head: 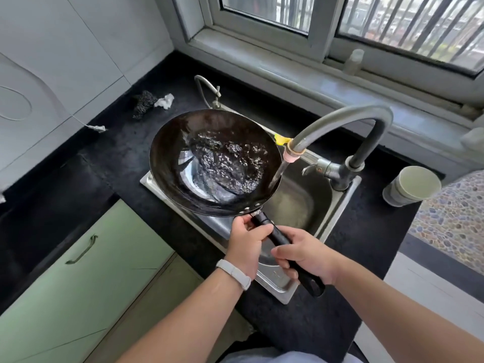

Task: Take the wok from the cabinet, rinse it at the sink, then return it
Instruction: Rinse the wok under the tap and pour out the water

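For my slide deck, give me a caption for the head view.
Both hands, left hand and right hand, hold the wok under the running faucet.

A single wide-angle view looks from the person's head forward and steeply down onto the sink [301, 289], which sits near the middle of the frame, close enough that both forearms run in from the bottom edge. The camera faces the window [327, 27] behind the sink, with the faucet [366, 119] to the sink's right, the black counter [110, 158] spreading to its left, and the green cabinet door [86, 260] below and left of it. No second view exists, so nothing is shared.
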The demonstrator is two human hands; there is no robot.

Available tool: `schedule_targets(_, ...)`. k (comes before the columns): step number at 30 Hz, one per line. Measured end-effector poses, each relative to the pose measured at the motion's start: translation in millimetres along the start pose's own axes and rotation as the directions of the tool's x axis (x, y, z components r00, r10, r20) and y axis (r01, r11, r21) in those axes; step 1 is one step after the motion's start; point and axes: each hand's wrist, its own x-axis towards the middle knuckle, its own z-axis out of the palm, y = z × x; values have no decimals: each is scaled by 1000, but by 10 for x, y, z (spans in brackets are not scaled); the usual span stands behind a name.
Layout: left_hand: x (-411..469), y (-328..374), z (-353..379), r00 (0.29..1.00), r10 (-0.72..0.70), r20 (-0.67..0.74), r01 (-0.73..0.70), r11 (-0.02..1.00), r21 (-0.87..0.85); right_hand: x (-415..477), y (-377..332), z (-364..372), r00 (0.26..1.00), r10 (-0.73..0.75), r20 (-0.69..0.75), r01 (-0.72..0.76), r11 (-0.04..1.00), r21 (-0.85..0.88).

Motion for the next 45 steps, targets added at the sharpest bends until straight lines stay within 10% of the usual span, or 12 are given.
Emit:
schedule_targets(19, 256, -47, 245, 962, -210, 176, 251, 933, -258, 125, -37, -208, 967, -73, -244, -50, 885, -464)
schedule_targets(32, 59, -52, 315, 937, -237, 256, 284, 944, -166, -41, -195, -57, 937, -49, -346, -234, 647, -725)
schedule_targets(45, -40, -111, 134, 932, -269, 244, 318, 929, -188, -43, -355, 297, 917, 31, -397, -396, 181, -900)
